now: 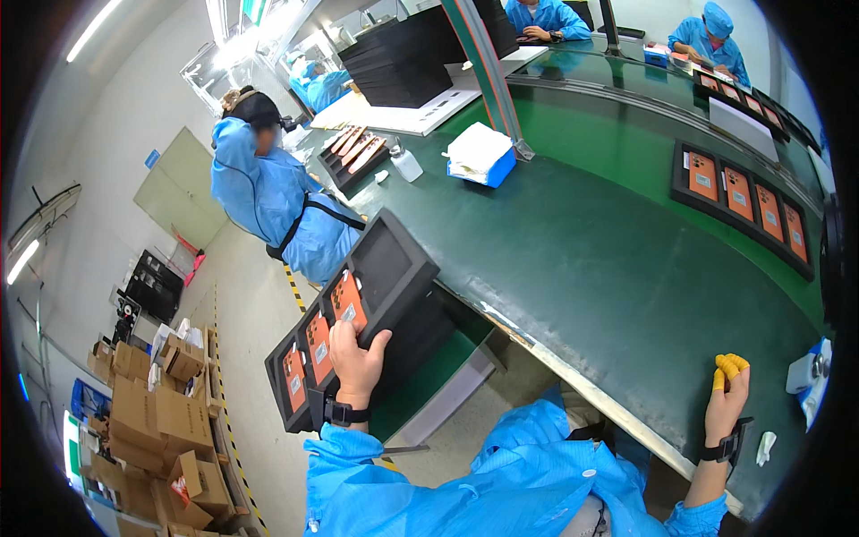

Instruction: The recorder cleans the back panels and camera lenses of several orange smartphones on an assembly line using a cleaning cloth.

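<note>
The left hand (355, 360), its grip unclear, is touching an orange panel (348, 300) in a black tray (386, 258) left of the green worktop (555, 251), ideally minding the edges; the right hand (726, 398) is half-curling, contents unseen.

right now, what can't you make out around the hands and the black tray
In the head view:
Underside of the black tray: hidden by its top.
Lower end of its uppermost orange panel: covered by the left hand.
Anything under the right hand: hidden by its curled fingers.
Any fine print on the panels: too small.
</note>
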Motion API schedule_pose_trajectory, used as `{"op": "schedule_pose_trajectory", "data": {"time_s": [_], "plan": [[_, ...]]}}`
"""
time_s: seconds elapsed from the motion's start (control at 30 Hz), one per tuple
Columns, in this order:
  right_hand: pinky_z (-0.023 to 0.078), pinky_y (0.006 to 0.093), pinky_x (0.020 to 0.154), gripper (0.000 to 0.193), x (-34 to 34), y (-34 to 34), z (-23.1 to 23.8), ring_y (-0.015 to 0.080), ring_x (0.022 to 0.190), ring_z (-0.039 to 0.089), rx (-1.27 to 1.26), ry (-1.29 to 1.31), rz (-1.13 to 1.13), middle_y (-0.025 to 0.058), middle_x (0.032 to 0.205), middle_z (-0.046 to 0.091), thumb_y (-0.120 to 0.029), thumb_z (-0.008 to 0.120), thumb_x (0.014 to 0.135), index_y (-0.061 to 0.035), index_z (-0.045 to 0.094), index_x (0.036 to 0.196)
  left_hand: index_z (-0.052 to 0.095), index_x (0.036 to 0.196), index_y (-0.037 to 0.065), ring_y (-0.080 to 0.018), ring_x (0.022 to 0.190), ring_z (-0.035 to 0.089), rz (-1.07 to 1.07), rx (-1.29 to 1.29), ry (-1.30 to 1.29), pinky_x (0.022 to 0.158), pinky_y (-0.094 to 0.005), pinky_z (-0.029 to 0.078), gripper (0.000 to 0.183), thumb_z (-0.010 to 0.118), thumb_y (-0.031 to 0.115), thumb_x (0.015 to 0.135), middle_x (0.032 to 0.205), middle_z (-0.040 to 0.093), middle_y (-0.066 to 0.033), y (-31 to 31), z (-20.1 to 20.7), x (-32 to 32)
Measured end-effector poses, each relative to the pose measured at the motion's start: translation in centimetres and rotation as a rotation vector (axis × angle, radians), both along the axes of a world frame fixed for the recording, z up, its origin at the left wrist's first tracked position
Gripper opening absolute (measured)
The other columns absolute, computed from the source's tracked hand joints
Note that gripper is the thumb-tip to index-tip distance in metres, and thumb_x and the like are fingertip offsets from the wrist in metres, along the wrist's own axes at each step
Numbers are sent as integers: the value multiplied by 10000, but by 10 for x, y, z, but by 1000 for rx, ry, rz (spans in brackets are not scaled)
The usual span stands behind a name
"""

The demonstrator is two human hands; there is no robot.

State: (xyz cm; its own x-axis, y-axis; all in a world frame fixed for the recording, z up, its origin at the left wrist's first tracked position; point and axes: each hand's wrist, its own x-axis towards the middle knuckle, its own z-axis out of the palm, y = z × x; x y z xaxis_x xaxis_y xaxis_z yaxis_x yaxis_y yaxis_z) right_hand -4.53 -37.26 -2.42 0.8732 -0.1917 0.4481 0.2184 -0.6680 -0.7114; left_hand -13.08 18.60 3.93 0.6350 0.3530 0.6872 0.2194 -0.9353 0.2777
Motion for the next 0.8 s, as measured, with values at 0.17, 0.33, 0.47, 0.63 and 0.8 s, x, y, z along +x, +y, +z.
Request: {"op": "schedule_pose_trajectory", "data": {"time_s": [0.17,0.33,0.47,0.63,0.8], "plan": [[427,208,692,358,-12,39,28,105,811,524,103,114,191,42,1033,534,97,565,826,-23,630,1156,538,783,37,-326,720,501,-202,28,-35,641,-409,409,391,847,210,618,756,503,-130,-52,26,2],[508,225,703,596,-11,100,46,104,859,562,685,530,548,63,1097,544,-62,560,933,-110,319,1476,550,793,38,-321,698,503,-425,17,12,618,-399,411,400,857,207,601,752,515,-125,-103,12,7],[575,347,784,645,-6,147,63,201,1042,601,1093,788,574,134,1269,495,-217,550,979,-128,199,1512,558,804,42,-311,686,510,-555,-20,76,620,-398,417,421,857,272,617,733,517,-112,-143,6,9],[596,360,745,590,3,179,81,231,1055,622,1243,744,593,135,1324,479,-165,506,985,-117,220,1499,596,839,40,-299,741,532,-669,-113,99,645,-406,423,427,857,300,624,800,546,-112,-170,-5,10],[614,376,714,513,2,167,68,236,981,655,1297,606,436,127,1239,560,-84,491,960,-90,327,1445,616,995,22,-314,866,572,-707,-189,225,763,-420,453,541,864,320,617,920,583,-129,-158,5,9]]}}
